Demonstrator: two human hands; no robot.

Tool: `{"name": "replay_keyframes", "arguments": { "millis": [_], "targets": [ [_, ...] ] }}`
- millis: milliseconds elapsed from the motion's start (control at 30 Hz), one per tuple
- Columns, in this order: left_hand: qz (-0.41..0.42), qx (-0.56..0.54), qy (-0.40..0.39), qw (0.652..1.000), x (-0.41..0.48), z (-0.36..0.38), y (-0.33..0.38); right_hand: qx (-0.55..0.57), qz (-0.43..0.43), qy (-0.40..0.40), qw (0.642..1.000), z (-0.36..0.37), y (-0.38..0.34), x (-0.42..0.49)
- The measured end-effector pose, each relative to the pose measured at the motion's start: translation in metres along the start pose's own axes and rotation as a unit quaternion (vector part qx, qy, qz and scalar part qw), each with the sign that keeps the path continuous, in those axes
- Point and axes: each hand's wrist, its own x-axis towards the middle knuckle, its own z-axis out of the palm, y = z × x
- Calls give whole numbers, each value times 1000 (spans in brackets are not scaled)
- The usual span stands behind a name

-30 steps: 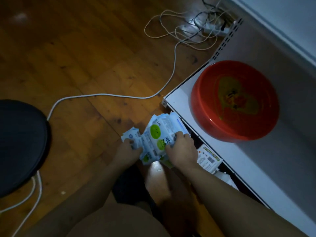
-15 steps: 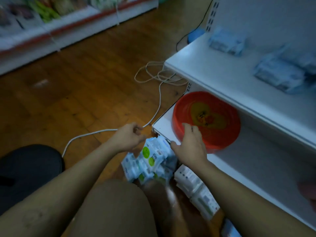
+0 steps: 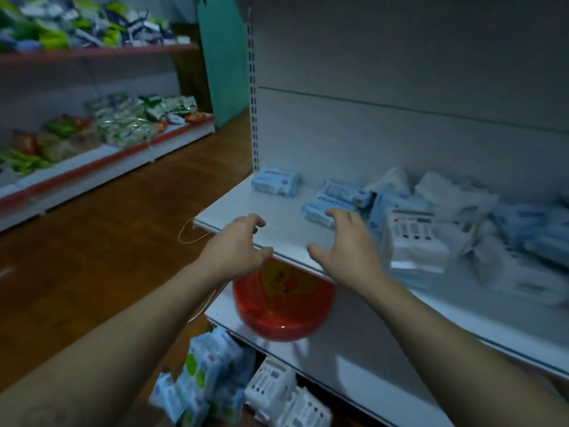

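My left hand (image 3: 238, 246) and my right hand (image 3: 348, 245) hover over the front edge of a white shelf (image 3: 277, 220), fingers loosely spread, holding nothing. Blue tissue packs (image 3: 275, 181) lie on that shelf, and one blue pack (image 3: 320, 211) sits just beyond my right fingertips. A pile of white and blue packs (image 3: 431, 223) fills the shelf's right side. On the floor near my legs lies a heap of packs with green dots (image 3: 203, 377), beside white packs (image 3: 277, 392).
A red basin (image 3: 277, 322) sits on the lower shelf (image 3: 369, 359) under my hands. A perforated upright (image 3: 253, 87) marks the shelf unit's left end. Across the wooden floor (image 3: 107, 241) stand shelves of snack bags (image 3: 123, 121). A white cable (image 3: 191, 232) loops on the floor.
Both hands let go of the packs on the floor and rose to the upper shelf edge. The view tilted up from the floor to the shelves.
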Motion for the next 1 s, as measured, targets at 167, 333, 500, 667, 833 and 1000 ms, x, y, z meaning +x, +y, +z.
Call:
{"name": "replay_keyframes", "arguments": {
  "millis": [167,333,500,667,833,1000],
  "targets": [
    [-2,29,-5,1000,46,15,14,-95,8,-96,991,-24,14,44],
    [-35,129,28,991,106,36,10,-130,88,-107,982,20,13,86],
    [-19,162,21,986,161,59,-11,-181,134,-85,971,67,24,115],
    [12,177,-8,984,224,55,-27,-193,94,-8,977,81,35,130],
    [11,240,-30,970,243,59,-33,-210,92,2,973,76,34,129],
    [47,312,-40,948,204,46,-30,-187,140,-86,968,64,25,118]
  ]
}}
